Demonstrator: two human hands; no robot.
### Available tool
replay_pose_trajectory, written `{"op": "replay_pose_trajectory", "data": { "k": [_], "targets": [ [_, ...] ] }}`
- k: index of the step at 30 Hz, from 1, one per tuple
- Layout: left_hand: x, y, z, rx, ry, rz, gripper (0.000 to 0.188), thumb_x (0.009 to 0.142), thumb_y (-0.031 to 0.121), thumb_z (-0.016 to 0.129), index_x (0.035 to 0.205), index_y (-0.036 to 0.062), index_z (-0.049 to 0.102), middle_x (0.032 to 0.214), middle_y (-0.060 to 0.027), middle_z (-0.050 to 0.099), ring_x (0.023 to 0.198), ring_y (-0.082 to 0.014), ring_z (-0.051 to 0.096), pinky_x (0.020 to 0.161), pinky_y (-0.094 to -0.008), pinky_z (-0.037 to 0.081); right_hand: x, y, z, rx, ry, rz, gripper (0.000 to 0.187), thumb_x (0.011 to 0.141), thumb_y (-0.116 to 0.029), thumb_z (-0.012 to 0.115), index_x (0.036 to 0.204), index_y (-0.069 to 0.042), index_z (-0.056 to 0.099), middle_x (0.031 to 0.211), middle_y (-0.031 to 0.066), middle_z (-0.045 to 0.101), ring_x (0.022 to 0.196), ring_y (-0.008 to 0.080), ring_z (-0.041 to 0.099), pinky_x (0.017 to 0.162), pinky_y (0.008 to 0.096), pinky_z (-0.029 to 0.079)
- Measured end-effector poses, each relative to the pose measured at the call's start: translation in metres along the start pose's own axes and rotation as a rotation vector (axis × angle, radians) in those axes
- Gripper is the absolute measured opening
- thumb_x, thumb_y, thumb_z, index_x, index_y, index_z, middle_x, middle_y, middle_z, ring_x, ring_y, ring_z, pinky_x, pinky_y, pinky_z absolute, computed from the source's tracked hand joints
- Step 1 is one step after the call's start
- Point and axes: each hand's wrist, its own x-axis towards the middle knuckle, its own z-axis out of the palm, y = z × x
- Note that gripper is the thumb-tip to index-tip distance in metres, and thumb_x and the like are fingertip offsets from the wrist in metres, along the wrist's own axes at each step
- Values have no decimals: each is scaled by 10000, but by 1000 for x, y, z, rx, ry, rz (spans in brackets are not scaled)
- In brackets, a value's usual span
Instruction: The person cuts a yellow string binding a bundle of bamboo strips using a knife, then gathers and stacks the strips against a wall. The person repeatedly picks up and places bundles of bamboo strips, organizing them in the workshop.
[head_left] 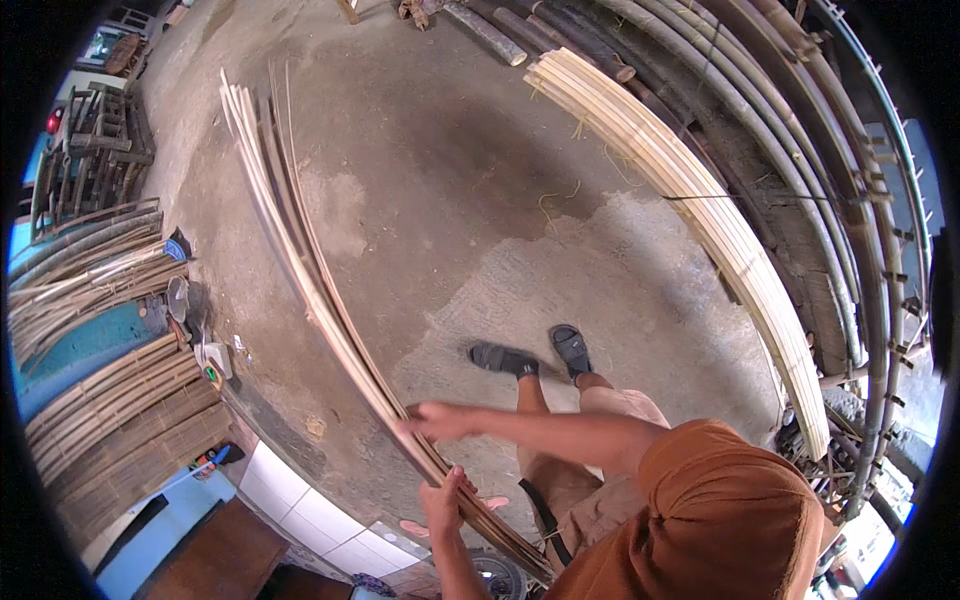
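Note:
A long bunch of thin bamboo strips slants from the upper left down toward my body. Its far ends fan apart, while the near part is gathered tightly. My left hand is wrapped round the bunch near its lower end, thumb on top. A little farther up, my right hand reaches across and closes on the strips; motion slightly blurs its fingers. The lowest ends of the strips pass beside my shorts.
A pale bundle of split bamboo lies to the right, with long bamboo poles beyond it. Stacked bamboo pieces and wooden frames stand at the left. My sandals rest on the concrete floor; white tiles edge the lower left.

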Motion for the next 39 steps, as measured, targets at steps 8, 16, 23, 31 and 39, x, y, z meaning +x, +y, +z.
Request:
{"op": "replay_pose_trajectory", "data": {
  "k": [8, 16, 23, 31, 39],
  "targets": [
    [141, 48, -14, 189, 46, -115, 293, 831, 267, 750, 815, 8, 612, 649, -72, 586, 565, -193, 607, 539, -329, 508, 24, 82, -384, -611, 1057, 293, 346, 849, -406, 651, 1065, -139, 691, 1053, 111, 711, 971, 251, 677, 856, 371, 517],
    [157, 48, -16, 412, 149, -431, 364, 811, 335, 785, 860, -2, 656, 692, -65, 647, 574, -132, 591, 536, -299, 486, 25, 72, -485, -602, 1054, 212, 373, 936, -369, 605, 1121, -48, 647, 1034, 149, 690, 996, 292, 648, 863, 392, 493],
    [96, 138, -4, 414, 134, -278, 521, 777, 425, 803, 1040, 1, 650, 701, -61, 652, 625, -137, 610, 593, -304, 492, -15, 47, -443, -690, 836, 477, 225, 945, -239, 568, 1000, -46, 670, 758, 39, 636, 654, 138, 599, 578, 308, 476],
    [87, 267, -133, 323, 90, -308, 640, 747, 559, 773, 1089, 25, 685, 813, -112, 704, 757, -194, 667, 742, -332, 514, 78, -186, -368, -590, 800, 631, 172, 909, -183, 508, 891, -54, 620, 686, 51, 590, 554, 161, 570, 444, 294, 429],
    [180, 419, -299, 214, 150, 9, 576, 778, 475, 760, 1154, 46, 677, 956, -131, 723, 873, -223, 677, 811, -358, 510, 343, -349, -195, -622, 804, 508, 195, 947, -241, 531, 889, -74, 613, 687, 33, 572, 533, 128, 544, 414, 280, 390]
  ]
}}
